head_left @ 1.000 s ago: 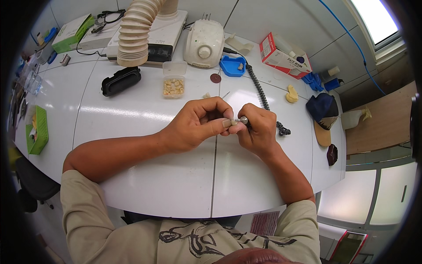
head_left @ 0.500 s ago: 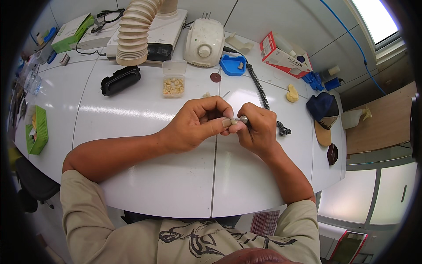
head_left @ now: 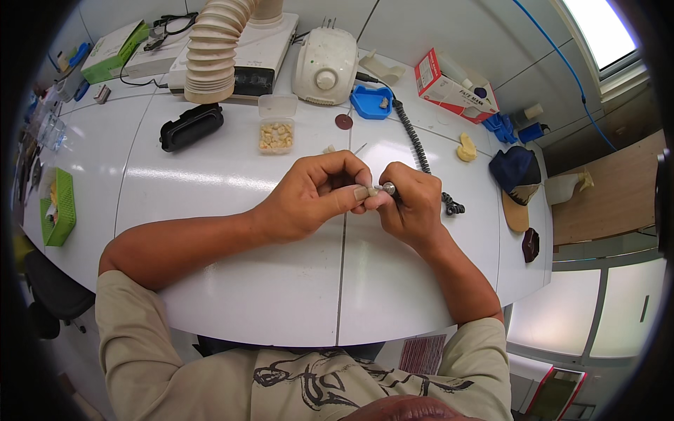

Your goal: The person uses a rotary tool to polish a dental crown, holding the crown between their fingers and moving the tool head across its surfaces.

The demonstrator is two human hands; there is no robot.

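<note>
Over the middle of the white table, my left hand [head_left: 305, 200] pinches a small pale tooth-like piece [head_left: 373, 191] between thumb and fingers. My right hand [head_left: 413, 203] is wrapped round a rotary handpiece [head_left: 390, 188], whose metal nose points left at the piece. The two hands meet at the fingertips; whether the bit touches the piece is too small to tell. A coiled black cord [head_left: 412, 133] runs from behind my right hand toward a white control unit [head_left: 326, 67] with a round knob. Beyond my left hand stands an open clear box [head_left: 276, 147] of yellowish tooth-like pieces.
At the back, a ribbed suction hose [head_left: 212, 56] hangs near a black case [head_left: 192, 128]. A blue tray [head_left: 361, 104], a dark red disc [head_left: 343, 122] and a mask box [head_left: 449, 88] lie beyond my hands. A cap [head_left: 516, 182] is at right, a green basket [head_left: 63, 210] at left.
Hardly anything differs. Both hands stay joined at the same spot, with only a slight shift at the fingertips and the small piece.
</note>
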